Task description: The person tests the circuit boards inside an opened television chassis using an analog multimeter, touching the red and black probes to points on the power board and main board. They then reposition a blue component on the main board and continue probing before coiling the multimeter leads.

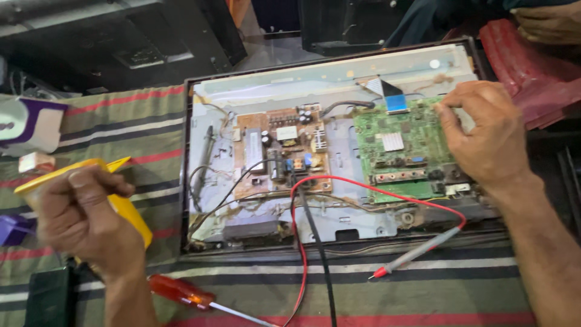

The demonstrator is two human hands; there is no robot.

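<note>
The open TV chassis [200, 181] is lying flat on a striped cloth [423, 290], acting as a shallow tray between the two hands. Inside it, a brown power board [281, 151] is sitting nearer the left hand, and a green main board [405, 151] is sitting under the right hand, with a flat ribbon cable [387, 94] rising from its far edge.

The right hand [484, 136] is resting on the far right corner of the green board, fingers curled down onto it; what the fingertips are pinching, if anything, is hidden.

The left hand [85, 221] is hovering outside the chassis, off its left rim, closed in a loose fist around what is probably a yellow meter [130, 209], though blur is making that hard to confirm.

Red and black leads [302, 242] are trailing out over the near rim, and a red-tipped probe [417, 251] is lying on the cloth just below the right wrist. A red-handled screwdriver [181, 292] is lying beside the left forearm.

Bare cloth is lying open along the near edge between the forearms. Beyond the right hand, another person's hand [548, 21] is resting above a red stool [532, 72].
</note>
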